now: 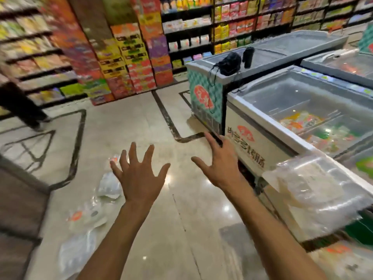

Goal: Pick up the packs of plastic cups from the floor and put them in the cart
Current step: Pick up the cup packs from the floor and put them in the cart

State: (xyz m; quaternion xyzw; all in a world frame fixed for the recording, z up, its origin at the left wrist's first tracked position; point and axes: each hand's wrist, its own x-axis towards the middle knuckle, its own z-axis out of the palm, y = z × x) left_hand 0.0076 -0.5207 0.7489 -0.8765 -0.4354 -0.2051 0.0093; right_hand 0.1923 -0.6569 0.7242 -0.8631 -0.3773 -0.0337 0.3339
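Packs of plastic cups [110, 185] lie scattered on the glossy floor [201, 219], lower left; probably light, crinkly, slippery, best grasped by the film's loose ends. Left hand [139, 178] and right hand [220, 164] hover spread, empty.

I am standing in a supermarket aisle. Far ahead and on my left, tall shelves [232, 23] carry rows of bright packets, with stacked cartons [133, 63] beside them. On my right stand glass-topped chest freezers [302, 110] holding frozen goods.
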